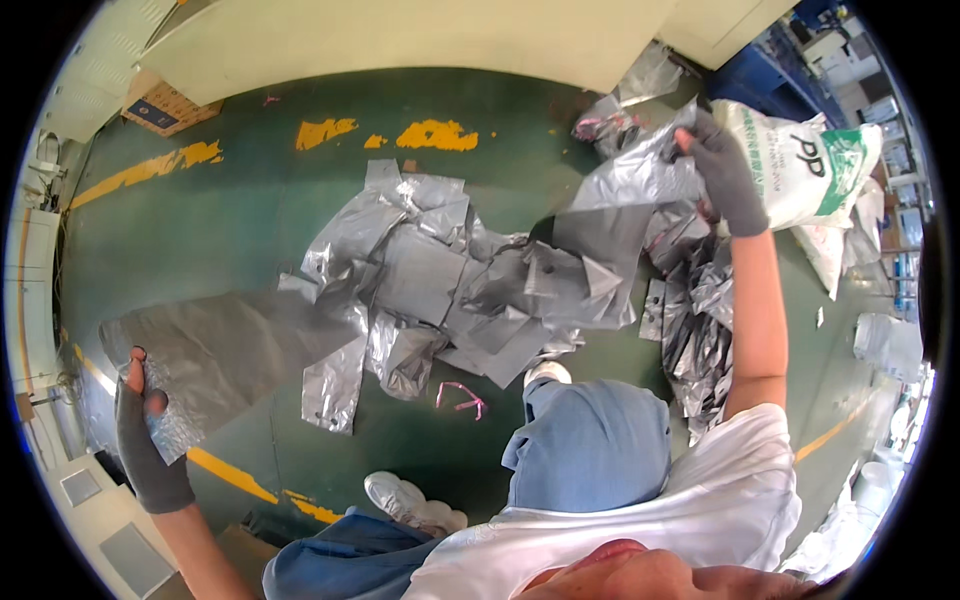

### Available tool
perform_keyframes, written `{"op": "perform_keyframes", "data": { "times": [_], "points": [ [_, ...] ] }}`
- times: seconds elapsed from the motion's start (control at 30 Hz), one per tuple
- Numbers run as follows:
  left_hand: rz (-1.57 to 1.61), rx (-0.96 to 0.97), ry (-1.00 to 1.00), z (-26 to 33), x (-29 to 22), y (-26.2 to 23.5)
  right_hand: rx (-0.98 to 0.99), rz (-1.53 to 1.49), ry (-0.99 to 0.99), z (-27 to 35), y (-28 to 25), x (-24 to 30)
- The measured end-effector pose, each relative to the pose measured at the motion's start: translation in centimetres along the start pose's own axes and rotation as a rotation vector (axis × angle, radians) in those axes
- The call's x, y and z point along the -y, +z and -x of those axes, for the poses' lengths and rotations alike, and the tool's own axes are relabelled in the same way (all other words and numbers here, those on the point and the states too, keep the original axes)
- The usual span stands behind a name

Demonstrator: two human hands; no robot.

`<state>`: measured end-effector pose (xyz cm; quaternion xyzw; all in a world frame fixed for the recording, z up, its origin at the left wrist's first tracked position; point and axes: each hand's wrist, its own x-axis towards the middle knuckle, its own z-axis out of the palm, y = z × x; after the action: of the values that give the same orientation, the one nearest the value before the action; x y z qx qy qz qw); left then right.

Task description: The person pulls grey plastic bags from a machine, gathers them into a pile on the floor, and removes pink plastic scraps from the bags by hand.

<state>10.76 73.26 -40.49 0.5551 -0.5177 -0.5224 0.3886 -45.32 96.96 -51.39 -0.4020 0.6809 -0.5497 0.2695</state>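
My left hand (150, 445), in a grey fingerless glove, is closed on the edge of a thin grey plastic bag (235, 355), which stretches toward the pile. My right hand (730, 175), gloved the same way, reaches out to the far right and grips a shiny grey plastic bag (640, 180) that hangs down toward the floor. Between my hands lies a loose heap of grey plastic bags (425, 280), crumpled and overlapping on the green floor. Some have punched holes near an edge. A second crumpled bunch of grey bags (700, 320) lies below my right forearm.
A white woven sack with a green panel (790, 165) stands beyond my right hand. Pink string (462, 400) lies near my feet. A cream cabinet (420, 35) borders the far side, with a cardboard box (165, 108) at far left. Worn yellow lines (437, 135) mark the floor.
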Motion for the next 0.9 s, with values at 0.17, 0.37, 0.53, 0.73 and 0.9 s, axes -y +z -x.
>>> {"op": "perform_keyframes", "data": {
  "times": [0.17,0.37,0.53,0.73,0.9],
  "points": [
    [0.281,0.033,-0.073,-1.0,0.9,-2.9,0.105,0.487,-0.088,-2.3,-1.1,14.5],
    [0.312,0.005,-0.042,-1.1,1.3,-3.5,0.198,0.547,-0.028,-1.6,2.0,19.1],
    [0.3,-0.04,-0.033,-0.5,0.7,-2.6,0.267,0.324,0.087,-1.0,4.6,18.6],
    [0.268,0.013,-0.074,0.3,0.7,-3.0,0.23,0.388,0.035,-2.0,4.6,16.0],
    [0.205,0.187,-0.074,0.6,1.9,3.0,0.236,0.347,0.061,-1.1,8.1,17.1]
  ]
}}
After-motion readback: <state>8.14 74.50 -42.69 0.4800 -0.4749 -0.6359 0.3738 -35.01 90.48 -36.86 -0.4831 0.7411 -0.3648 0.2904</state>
